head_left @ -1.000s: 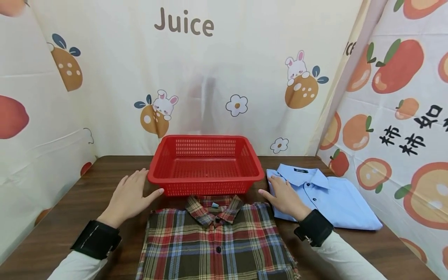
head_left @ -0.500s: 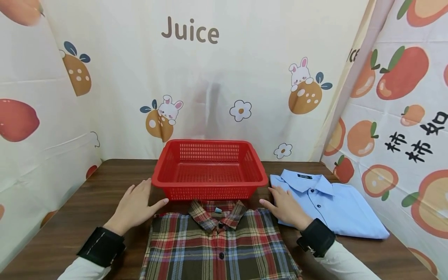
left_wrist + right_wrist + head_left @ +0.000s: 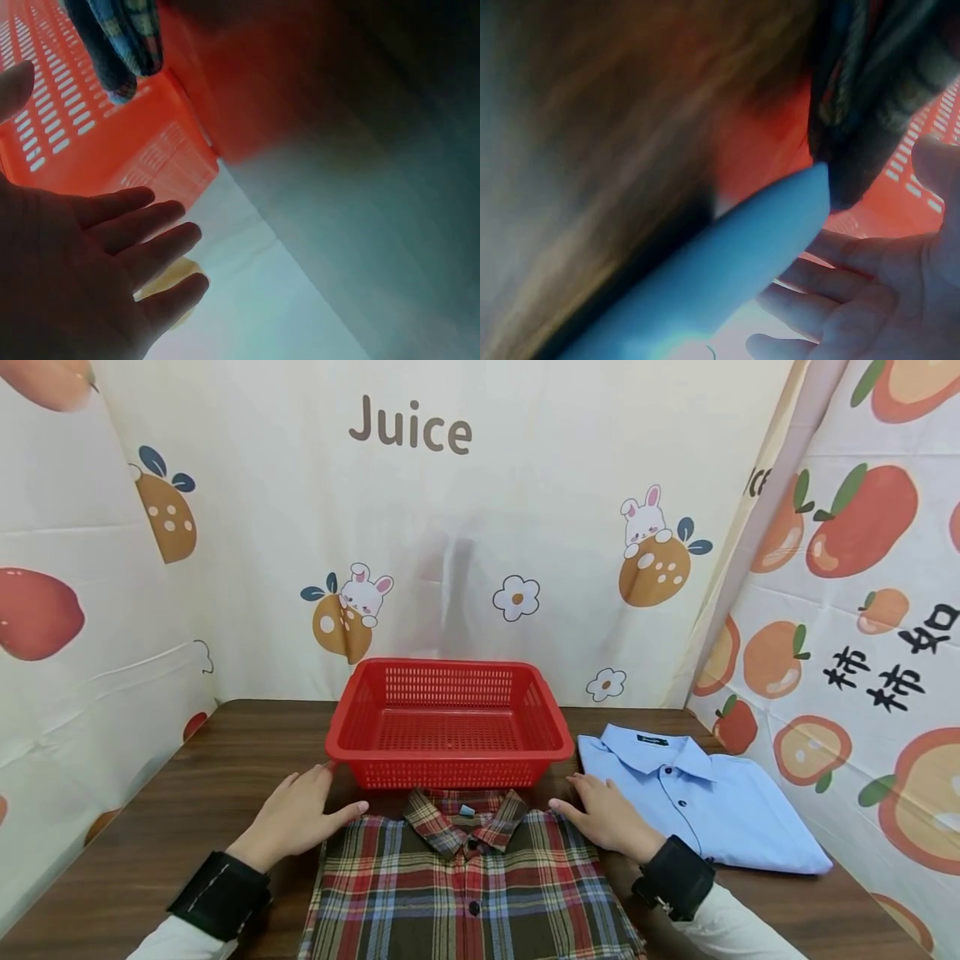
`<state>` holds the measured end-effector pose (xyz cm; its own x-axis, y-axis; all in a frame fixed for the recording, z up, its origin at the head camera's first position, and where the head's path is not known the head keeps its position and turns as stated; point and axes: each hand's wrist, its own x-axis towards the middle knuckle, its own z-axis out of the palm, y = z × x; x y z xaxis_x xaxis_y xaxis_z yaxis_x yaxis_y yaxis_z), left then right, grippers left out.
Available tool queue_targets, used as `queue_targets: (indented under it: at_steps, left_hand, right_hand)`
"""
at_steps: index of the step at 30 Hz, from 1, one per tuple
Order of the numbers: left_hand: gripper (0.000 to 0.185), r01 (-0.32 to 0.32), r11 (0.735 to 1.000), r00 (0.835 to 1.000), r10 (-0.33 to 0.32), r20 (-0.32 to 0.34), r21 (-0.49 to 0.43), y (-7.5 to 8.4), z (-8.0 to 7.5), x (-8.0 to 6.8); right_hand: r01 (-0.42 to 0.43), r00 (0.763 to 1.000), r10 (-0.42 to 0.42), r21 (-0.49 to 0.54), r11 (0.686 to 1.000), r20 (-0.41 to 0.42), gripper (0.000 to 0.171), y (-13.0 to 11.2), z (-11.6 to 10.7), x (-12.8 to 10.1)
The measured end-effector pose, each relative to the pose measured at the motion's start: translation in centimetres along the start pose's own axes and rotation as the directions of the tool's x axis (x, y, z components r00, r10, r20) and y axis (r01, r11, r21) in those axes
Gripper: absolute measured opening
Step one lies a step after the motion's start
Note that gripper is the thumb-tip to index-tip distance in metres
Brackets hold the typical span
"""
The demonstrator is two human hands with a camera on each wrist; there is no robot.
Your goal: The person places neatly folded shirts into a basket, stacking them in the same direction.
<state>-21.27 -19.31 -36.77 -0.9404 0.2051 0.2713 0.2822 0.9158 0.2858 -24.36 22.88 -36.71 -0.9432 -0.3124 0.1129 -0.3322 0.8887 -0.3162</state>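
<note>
Two hands: both lie flat, fingers straight, gripping nothing.
Plaid shirt (image 3: 468,885): folded, buttoned, collar toward 12 o'clock; nearest item, lying on the wooden table (image 3: 150,827) between the hands.
Left hand (image 3: 296,814): at 9 o'clock of the collar, palm down, thumb tip touching the shirt's shoulder edge; fingers point toward the basket's near left corner.
Right hand (image 3: 607,814): at 3 o'clock of the collar, palm down, thumb at the opposite shoulder edge, just beside the blue shirt.
Handling estimate: light, soft woven cloth, not fragile; limp, so the fold is likely to sag or open if lifted by one point.
Hold points: both side edges near the shoulders, fingers slid under, support spread evenly.
Blue shirt (image 3: 712,802): folded, at 2 o'clock of the plaid shirt; similar soft behaviour expected.
Red basket (image 3: 450,747): at 12 o'clock, just beyond the collar; perforated rigid plastic, nothing visible inside.
Backdrop (image 3: 480,527): printed fabric, far side.
</note>
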Motion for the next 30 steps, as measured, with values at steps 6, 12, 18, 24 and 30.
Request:
queue_targets:
  at_steps: [6,12,18,24,30]
  left_hand:
    - [0.086,0.003,0.997,0.982,0.011,0.19,-0.076,0.1,0.0,0.0]
    - [0.079,0.003,0.99,0.954,0.04,0.298,-0.14,0.1,0.0,0.0]
    - [0.066,-0.043,0.993,0.95,0.076,0.304,-0.113,0.1,-0.1,0.3]
    - [0.049,-0.081,0.984,0.949,0.125,0.288,-0.161,0.1,0.0,0.6]
    - [0.036,-0.102,0.963,0.938,0.176,0.297,-0.25,0.0,0.3,0.8]
  right_hand:
    - [-0.026,0.996,0.021,0.061,0.998,0.082,0.065,-0.6,0.3,-0.1]
    - [-0.047,0.991,0.037,0.076,0.996,0.133,0.061,-1.2,0.4,-0.3]
    - [0.024,0.995,-0.029,0.054,0.998,0.092,0.047,-1.2,0.5,-0.3]
    - [0.058,0.996,-0.061,0.041,0.997,0.068,0.043,-1.1,0.4,0.1]
    - [0.107,0.99,-0.112,0.063,0.992,0.09,0.036,-1.1,0.4,0.6]
